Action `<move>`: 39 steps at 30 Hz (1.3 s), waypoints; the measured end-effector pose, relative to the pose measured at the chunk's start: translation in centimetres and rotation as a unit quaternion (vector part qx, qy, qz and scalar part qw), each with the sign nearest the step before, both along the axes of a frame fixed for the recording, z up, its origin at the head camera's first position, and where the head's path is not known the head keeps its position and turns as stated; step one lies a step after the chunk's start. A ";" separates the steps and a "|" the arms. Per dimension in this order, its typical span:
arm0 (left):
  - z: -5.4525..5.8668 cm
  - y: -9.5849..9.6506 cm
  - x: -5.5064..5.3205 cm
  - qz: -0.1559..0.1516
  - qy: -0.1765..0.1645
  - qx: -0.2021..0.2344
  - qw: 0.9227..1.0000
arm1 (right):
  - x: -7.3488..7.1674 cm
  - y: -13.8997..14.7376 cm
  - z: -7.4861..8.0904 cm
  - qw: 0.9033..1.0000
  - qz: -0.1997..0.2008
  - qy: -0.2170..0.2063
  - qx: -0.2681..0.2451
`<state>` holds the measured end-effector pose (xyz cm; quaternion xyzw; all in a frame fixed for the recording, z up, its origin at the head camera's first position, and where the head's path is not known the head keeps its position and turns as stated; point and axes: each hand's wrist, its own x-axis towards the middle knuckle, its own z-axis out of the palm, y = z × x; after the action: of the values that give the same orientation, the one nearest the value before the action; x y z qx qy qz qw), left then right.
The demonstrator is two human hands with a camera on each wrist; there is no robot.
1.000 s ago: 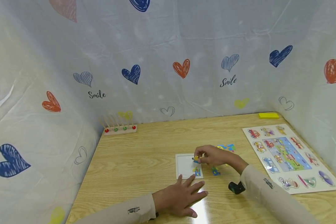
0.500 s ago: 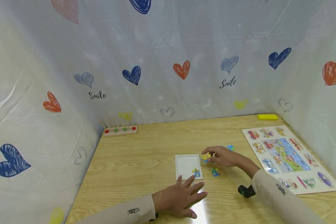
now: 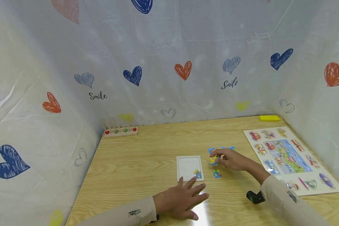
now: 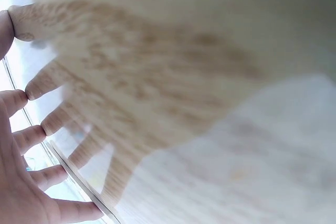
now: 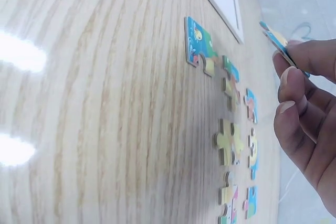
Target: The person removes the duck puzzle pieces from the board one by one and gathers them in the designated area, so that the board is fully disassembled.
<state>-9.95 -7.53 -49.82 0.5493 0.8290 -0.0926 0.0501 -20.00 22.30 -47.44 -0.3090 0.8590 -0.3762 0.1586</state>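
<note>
My right hand (image 3: 231,159) is raised over the table to the right of a white puzzle frame (image 3: 178,169). Between its thumb and fingertips it pinches a yellow and blue jigsaw piece (image 5: 275,39), seen nearly edge-on in the right wrist view. A joined bit of puzzle (image 3: 197,173) lies in the frame's lower right corner. My left hand (image 3: 183,199) lies palm down with fingers spread, its fingertips right at the frame's near rim. Loose jigsaw pieces lie below the right hand, among them a blue and green one (image 5: 199,45); the hand partly covers others in the head view.
A large white board with vehicle pictures (image 3: 288,185) lies on the right. At the back left stands a pegged rack (image 3: 121,133) with red and green beads. A yellow block (image 3: 269,118) sits at the back right. Heart-printed sheeting (image 3: 158,100) walls in the table.
My right hand has moved right, from over the frame to above the loose pieces, with a jigsaw piece in its fingers. The left hand has stayed in place.
</note>
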 end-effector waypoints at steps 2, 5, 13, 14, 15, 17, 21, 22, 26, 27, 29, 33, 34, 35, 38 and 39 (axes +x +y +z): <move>0.1 0.0 0.0 -0.001 0.005 0.001 1.000 | 0.1 0.3 -0.1 1.000 -0.006 0.008 0.004; 0.2 0.0 0.1 -0.001 0.006 0.003 1.000 | 0.4 0.8 -0.3 1.000 -0.012 0.013 0.005; 0.1 -0.1 0.0 -0.004 -0.015 0.007 1.000 | 1.5 2.3 -0.8 0.999 -0.033 0.024 0.004; 0.1 -0.1 0.0 -0.004 -0.013 0.007 1.000 | 1.6 2.4 -0.9 0.999 -0.037 0.027 0.006; 0.1 -0.1 0.0 -0.004 -0.010 0.008 1.000 | 1.7 2.5 -0.9 0.999 -0.044 0.029 0.007; 0.0 0.0 0.0 -0.005 -0.003 0.007 1.000 | 1.9 2.8 -1.0 0.998 -0.055 0.034 0.009; 0.0 -0.1 0.0 -0.004 0.006 0.009 1.000 | 2.3 3.4 -1.2 0.997 -0.067 0.036 0.008; -0.1 -0.1 0.0 -0.005 0.007 0.011 1.000 | 2.4 3.6 -1.2 0.997 -0.067 0.036 0.005; -0.1 -0.2 0.0 -0.008 0.005 0.016 1.000 | 2.8 4.2 -1.3 0.998 -0.063 0.021 -0.007; -0.2 -0.2 0.0 -0.009 0.005 0.017 1.000 | 2.9 4.3 -1.3 0.998 -0.061 0.013 -0.010; -0.2 -0.2 0.0 -0.008 0.003 0.016 1.000 | 3.0 4.5 -1.3 0.998 -0.057 -0.010 -0.017; -0.2 -0.1 0.0 -0.009 0.008 0.015 1.000 | 3.3 4.8 -1.4 0.998 -0.042 -0.045 -0.025; -0.2 -0.1 0.0 -0.009 0.010 0.014 1.000 | 3.3 4.8 -1.4 0.998 -0.038 -0.046 -0.026; -0.2 -0.1 0.0 -0.008 0.011 0.014 1.000 | 3.4 4.9 -1.5 0.998 -0.033 -0.045 -0.026; -0.2 -0.2 0.0 -0.007 0.011 0.015 1.000 | 3.5 5.0 -1.8 0.999 -0.025 -0.024 -0.021; -0.2 -0.2 0.0 -0.006 0.011 0.016 1.000 | 3.6 5.1 -2.0 0.999 -0.024 -0.017 -0.021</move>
<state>-9.90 -7.71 -50.03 0.5542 0.8273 -0.0857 0.0320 -16.42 27.36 -49.39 -0.2852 0.8554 -0.4026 0.1578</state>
